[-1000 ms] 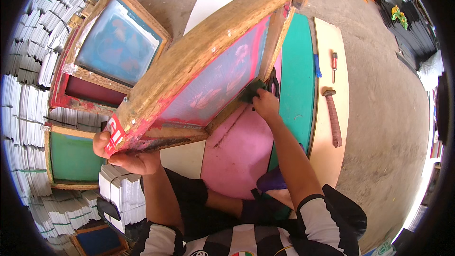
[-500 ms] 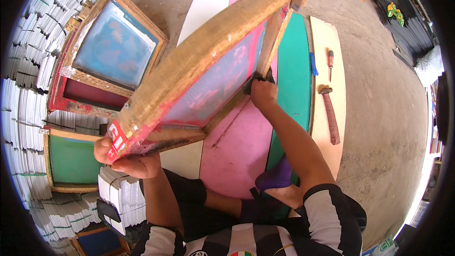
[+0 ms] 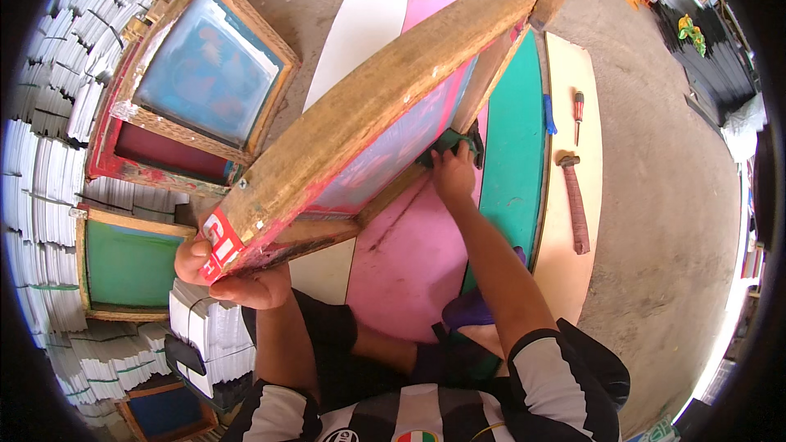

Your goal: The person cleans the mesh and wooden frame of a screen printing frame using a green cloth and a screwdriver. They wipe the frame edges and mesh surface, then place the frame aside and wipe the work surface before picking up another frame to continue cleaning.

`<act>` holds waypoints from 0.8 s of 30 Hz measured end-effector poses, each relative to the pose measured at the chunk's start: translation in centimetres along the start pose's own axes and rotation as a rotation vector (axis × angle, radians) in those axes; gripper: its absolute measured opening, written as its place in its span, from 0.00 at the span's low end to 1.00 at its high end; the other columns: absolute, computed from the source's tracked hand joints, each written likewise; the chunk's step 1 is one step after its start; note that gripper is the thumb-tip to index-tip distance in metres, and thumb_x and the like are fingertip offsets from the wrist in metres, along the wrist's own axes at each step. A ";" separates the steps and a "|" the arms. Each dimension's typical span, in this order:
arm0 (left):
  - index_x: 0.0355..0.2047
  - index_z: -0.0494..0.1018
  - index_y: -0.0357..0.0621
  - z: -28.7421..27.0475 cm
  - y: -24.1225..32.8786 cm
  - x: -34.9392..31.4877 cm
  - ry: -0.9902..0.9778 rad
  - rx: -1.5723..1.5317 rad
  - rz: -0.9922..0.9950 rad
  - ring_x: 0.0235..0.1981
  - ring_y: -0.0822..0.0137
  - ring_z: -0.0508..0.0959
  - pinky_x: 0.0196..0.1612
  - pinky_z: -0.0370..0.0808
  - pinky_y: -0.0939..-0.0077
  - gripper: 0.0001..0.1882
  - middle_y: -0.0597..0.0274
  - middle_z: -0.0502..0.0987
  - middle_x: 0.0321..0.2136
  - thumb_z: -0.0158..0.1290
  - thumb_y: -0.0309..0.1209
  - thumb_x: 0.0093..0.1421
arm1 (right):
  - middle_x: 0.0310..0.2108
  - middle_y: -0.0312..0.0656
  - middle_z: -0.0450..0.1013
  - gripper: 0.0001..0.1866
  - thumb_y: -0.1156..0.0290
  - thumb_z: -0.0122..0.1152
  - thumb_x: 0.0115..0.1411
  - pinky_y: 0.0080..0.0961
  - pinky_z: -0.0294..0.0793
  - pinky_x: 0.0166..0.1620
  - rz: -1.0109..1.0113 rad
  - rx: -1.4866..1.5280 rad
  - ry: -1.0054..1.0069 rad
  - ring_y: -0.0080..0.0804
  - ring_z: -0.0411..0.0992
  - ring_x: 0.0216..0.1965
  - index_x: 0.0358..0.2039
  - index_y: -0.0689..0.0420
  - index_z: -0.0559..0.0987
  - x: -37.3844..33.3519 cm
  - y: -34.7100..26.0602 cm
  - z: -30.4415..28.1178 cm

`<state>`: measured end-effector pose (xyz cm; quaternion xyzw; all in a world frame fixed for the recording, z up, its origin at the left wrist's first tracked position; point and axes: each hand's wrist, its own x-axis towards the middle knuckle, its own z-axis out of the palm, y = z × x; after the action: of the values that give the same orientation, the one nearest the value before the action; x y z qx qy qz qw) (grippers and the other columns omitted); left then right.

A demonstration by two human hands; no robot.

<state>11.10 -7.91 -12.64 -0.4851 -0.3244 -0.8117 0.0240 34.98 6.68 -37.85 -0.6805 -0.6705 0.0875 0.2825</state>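
Observation:
Tilted up on its edge in front of me is a silk-screen frame [image 3: 368,102], its thick wooden bars around a pale pinkish-blue mesh [image 3: 401,135]. My left hand [image 3: 254,280] is closed around its near left corner, by a red and white label. Low on the frame's inner side, my right hand [image 3: 455,170] grips a dark green, cloth-like bunched rag [image 3: 447,143] against the bar and mesh corner. The fingers partly cover the rag. Beneath the frame lies a pink board [image 3: 409,262], next to a green board [image 3: 512,172].
A hammer [image 3: 575,209] and a screwdriver [image 3: 579,119] lie on a beige board [image 3: 565,270], with a blue strip [image 3: 548,115] at its edge. More screen frames [image 3: 205,74] lean on stacked white bundles [image 3: 37,155] at left. A green-mesh frame [image 3: 139,266] stands nearer me.
The silk-screen frame has shifted slightly right and down with my left hand. My right hand has turned, its fingers now spread over the green rag, which shows more.

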 end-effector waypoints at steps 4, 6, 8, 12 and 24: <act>0.46 0.56 0.35 -0.8 -0.3 0.0 -0.054 -0.216 -0.030 0.45 0.52 0.78 0.51 0.77 0.55 0.31 0.43 0.70 0.45 0.48 0.55 0.67 | 0.43 0.52 0.73 0.08 0.73 0.63 0.51 0.45 0.73 0.47 -0.554 0.270 -0.127 0.53 0.71 0.46 0.33 0.61 0.78 -4.7 -2.1 -0.7; 0.47 0.56 0.34 -0.1 -0.2 0.2 -0.089 -0.363 -0.050 0.46 0.52 0.77 0.52 0.77 0.55 0.31 0.43 0.70 0.46 0.47 0.54 0.68 | 0.43 0.53 0.72 0.08 0.75 0.63 0.49 0.44 0.74 0.47 -0.326 0.218 0.037 0.53 0.71 0.45 0.31 0.60 0.78 -4.5 -1.6 -0.4; 0.48 0.56 0.35 -1.1 -0.3 -0.1 0.001 -0.147 -0.027 0.47 0.52 0.77 0.53 0.76 0.54 0.30 0.41 0.70 0.46 0.48 0.53 0.68 | 0.41 0.52 0.72 0.07 0.76 0.63 0.46 0.43 0.74 0.46 -0.167 0.145 0.234 0.51 0.70 0.45 0.29 0.60 0.78 -3.1 -1.7 -1.2; 0.48 0.56 0.34 -0.6 -0.5 0.2 -0.015 -0.143 -0.018 0.46 0.53 0.77 0.52 0.77 0.55 0.30 0.42 0.70 0.44 0.48 0.52 0.68 | 0.38 0.49 0.69 0.06 0.73 0.60 0.51 0.45 0.73 0.46 -0.190 -0.144 -0.073 0.49 0.68 0.46 0.29 0.60 0.79 -2.4 -1.9 -0.1; 0.53 0.63 0.47 0.7 1.3 0.0 -0.232 -0.302 -0.082 0.50 0.48 0.78 0.51 0.80 0.45 0.27 0.50 0.73 0.49 0.47 0.56 0.67 | 0.39 0.44 0.68 0.09 0.68 0.56 0.57 0.43 0.71 0.45 -0.600 -0.099 -0.250 0.42 0.69 0.42 0.36 0.57 0.78 -7.5 -3.1 0.9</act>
<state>12.06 -8.54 -11.80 -0.5597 -0.2188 -0.7903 -0.1196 31.18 -0.43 -39.00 -0.4495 -0.8739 0.0506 0.1780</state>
